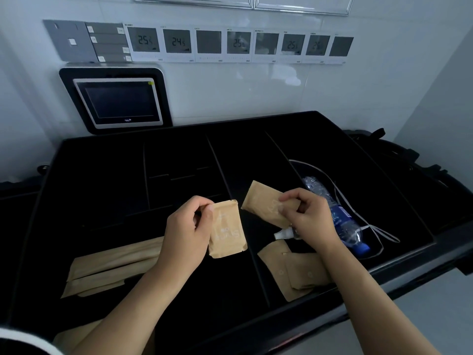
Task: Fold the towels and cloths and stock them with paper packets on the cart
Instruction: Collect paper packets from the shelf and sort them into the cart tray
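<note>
Two kraft paper packets in hand above the cart tray, one per hand.

The left packet (227, 229) is pinched at its upper left corner by the left hand (188, 235), thumb and curled fingers; long axis runs near-vertical in view, over the divider between the middle compartments. The right packet (267, 203) is pinched at its right end by the right hand (311, 217); long axis tilted, its free end up and to the left. The packets are close but apart. Directly below the right hand, in the compartment right of centre, lie stocked packets (298, 271), overlapping; judged the likely drop spot, right hand nearer. Longer paper sleeves (112, 265) lie in the left compartment. A plastic water bottle (340, 221) and white cord (343, 196) occupy the right compartment. The black cart tray (179, 149) stands under wall thermostat panels (238, 44).
</note>
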